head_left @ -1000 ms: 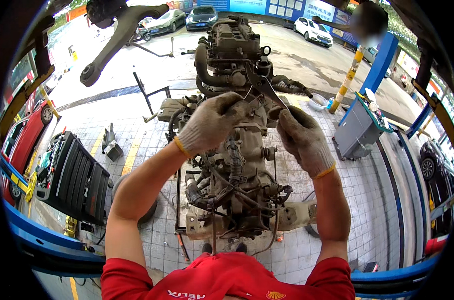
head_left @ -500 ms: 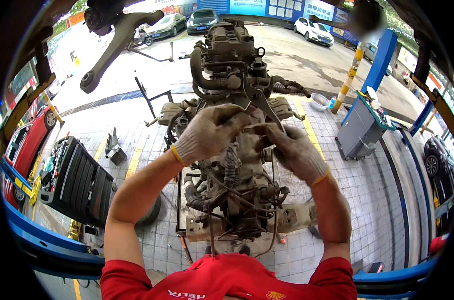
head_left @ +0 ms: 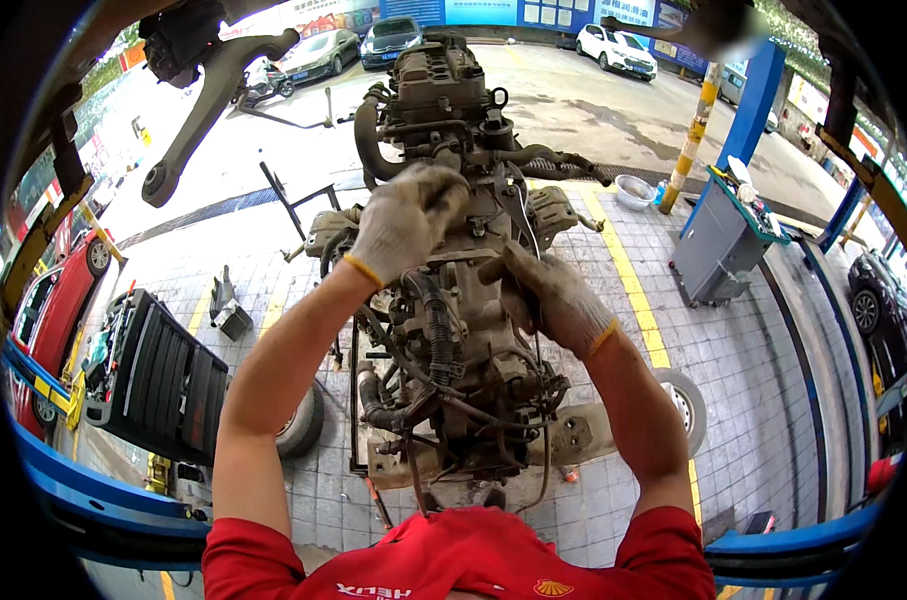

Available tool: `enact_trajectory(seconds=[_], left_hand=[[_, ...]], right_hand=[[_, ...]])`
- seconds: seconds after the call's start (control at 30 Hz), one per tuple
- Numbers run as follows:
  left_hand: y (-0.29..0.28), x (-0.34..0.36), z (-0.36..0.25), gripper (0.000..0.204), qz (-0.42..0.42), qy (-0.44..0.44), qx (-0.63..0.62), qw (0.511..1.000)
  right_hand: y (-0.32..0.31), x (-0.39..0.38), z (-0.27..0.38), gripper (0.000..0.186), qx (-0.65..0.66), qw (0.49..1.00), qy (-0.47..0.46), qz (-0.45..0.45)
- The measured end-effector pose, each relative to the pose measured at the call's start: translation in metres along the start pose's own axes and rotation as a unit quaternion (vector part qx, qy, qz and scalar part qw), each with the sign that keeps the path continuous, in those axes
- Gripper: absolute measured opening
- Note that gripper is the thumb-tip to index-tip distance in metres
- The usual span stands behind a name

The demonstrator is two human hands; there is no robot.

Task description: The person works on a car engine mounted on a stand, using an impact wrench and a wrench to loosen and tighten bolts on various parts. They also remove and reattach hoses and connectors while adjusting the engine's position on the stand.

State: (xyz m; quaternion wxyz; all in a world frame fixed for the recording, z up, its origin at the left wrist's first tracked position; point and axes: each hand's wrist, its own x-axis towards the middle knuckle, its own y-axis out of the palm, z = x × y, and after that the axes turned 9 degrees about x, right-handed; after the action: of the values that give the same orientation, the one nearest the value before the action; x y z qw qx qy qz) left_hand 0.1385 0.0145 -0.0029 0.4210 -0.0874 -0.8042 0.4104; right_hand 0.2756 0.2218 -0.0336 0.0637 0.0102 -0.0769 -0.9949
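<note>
Above one engine (head_left: 435, 95), the left hand (head_left: 410, 222) curls at eleven o'clock, its grip hidden; the right hand (head_left: 555, 297) pinches one metal tool (head_left: 514, 203) at one o'clock. One basin (head_left: 633, 204), contents unclear, sits at two.

Daylight is flooding in from the open yard (head_left: 563, 115), bleaching the pavement (head_left: 238, 150) at upper left, while the engine (head_left: 438, 85) is looking dull and dark. The fisheye lens is bending the blue beam (head_left: 93, 505) at lower left; a patch at upper right is showing blurred.
</note>
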Motion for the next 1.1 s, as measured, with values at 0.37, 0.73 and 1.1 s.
enact_trajectory(seconds=[0.37, 0.73, 1.1], left_hand=[[0.011, 0.01, -0.027, 0.042, 0.265, -0.139, -0.216, 0.929], [0.016, 0.006, -0.036, 0.039, 0.165, -0.249, -0.424, 0.855], [0.035, 0.025, 0.012, 0.039, 0.092, -0.188, -0.004, 0.978]], right_hand=[[-0.021, 0.026, -0.007, 0.052, -0.027, 0.996, -0.075, 0.036], [-0.044, 0.013, 0.011, 0.054, 0.172, 0.982, 0.006, 0.074], [-0.026, 0.106, -0.022, 0.033, 0.282, 0.953, -0.03, 0.107]])
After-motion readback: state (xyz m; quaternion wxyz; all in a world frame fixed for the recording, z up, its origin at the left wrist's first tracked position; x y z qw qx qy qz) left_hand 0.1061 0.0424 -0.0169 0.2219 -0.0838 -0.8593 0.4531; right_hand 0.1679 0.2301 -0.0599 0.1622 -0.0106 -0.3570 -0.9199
